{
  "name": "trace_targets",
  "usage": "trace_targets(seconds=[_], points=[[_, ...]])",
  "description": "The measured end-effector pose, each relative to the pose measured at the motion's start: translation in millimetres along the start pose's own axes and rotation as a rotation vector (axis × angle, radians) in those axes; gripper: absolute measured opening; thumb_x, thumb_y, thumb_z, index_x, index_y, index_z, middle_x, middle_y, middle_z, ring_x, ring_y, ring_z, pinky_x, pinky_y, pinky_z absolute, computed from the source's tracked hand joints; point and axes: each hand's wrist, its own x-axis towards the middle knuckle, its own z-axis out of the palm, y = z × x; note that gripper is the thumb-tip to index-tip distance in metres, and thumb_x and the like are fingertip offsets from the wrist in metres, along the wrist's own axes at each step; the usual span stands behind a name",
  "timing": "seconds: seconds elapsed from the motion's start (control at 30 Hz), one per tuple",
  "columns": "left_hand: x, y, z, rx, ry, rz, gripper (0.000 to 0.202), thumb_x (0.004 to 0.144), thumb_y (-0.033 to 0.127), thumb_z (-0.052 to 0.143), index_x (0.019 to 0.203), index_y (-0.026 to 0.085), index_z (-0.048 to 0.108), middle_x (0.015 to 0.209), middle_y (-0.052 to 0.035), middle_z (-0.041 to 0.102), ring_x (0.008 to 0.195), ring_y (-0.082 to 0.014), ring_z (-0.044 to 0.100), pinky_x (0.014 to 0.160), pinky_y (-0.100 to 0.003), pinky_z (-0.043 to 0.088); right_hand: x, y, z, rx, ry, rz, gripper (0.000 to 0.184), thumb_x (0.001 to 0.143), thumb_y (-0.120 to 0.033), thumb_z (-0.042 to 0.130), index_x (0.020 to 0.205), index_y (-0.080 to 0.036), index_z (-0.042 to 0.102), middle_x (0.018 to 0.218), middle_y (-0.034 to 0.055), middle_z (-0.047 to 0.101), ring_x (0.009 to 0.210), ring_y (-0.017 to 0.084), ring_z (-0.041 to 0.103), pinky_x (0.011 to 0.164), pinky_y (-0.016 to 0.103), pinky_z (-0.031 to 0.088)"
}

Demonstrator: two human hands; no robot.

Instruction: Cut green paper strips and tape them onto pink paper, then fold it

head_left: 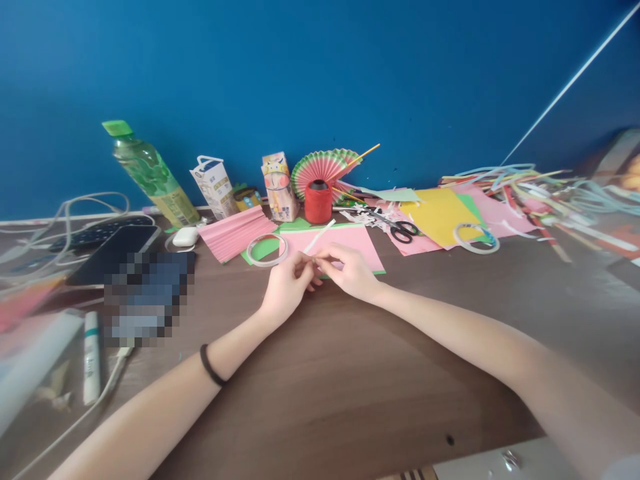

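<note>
My left hand (pixel 287 283) and my right hand (pixel 353 275) meet over the near edge of a sheet of pink paper (pixel 353 239). Both are closed in a pinch, fingertips touching or nearly so, and whatever lies between them is too small to make out. A narrow white strip (pixel 320 235) slants up and right from beside the left fingers; its lower end is hidden, so I cannot tell whether it is held. Green paper shows under the pink sheet. A roll of clear tape (pixel 267 250) lies just left of the hands, near pleated pink paper (pixel 237 233).
Behind stand a red thread spool (pixel 318 203), a pleated fan (pixel 313 170), small cartons and a green-capped bottle (pixel 155 177). Black scissors (pixel 403 231), yellow paper (pixel 434 215) and another tape roll (pixel 477 240) lie right. Phones, cables and a marker (pixel 91 360) are left.
</note>
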Motion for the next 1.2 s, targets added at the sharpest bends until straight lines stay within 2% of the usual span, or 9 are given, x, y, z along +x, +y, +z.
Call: trace_targets(seconds=[0.13,0.5,0.93,1.2], points=[[-0.7,0.6,0.5,0.043,0.015,0.001,0.008,0.078,0.022,0.046,0.075,0.016,0.051,0.065,0.0,0.061,0.056,-0.0109,0.061,0.05,-0.02,0.05,0.9,-1.4,-1.1,0.05,-0.016,0.051,0.012,0.082,-0.023,0.049,0.076,-0.018,0.057,0.077,0.0033,0.062,0.071,0.014,0.058,0.069,0.028,0.047],[-1.1,2.3,0.9,0.094,0.014,0.012,0.008,0.077,0.021,0.045,0.075,0.016,0.052,0.07,-0.0009,0.064,0.056,-0.0098,0.061,0.051,-0.019,0.05,0.9,2.8,-2.9,0.052,-0.032,0.035,0.014,0.082,-0.026,0.049,0.073,-0.018,0.057,0.076,0.0032,0.061,0.07,0.014,0.057,0.067,0.029,0.047],[-0.3,0.9,1.0,0.039,-0.001,-0.004,0.007,0.076,0.022,0.048,0.074,0.016,0.053,0.063,0.0,0.063,0.054,-0.0106,0.061,0.05,-0.02,0.05,0.6,3.4,-2.3,-0.087,-0.023,-0.06,0.011,0.082,-0.022,0.047,0.075,-0.02,0.055,0.077,0.0028,0.061,0.072,0.015,0.055,0.068,0.029,0.044],[-0.5,2.0,1.0,0.044,-0.005,-0.01,0.006,0.076,0.02,0.047,0.073,0.017,0.052,0.061,0.0008,0.062,0.054,-0.0101,0.061,0.052,-0.02,0.05,0.8,4.6,-2.8,-0.076,-0.029,-0.078,0.009,0.082,-0.021,0.046,0.078,-0.019,0.054,0.078,0.0025,0.06,0.073,0.014,0.055,0.069,0.028,0.044]])
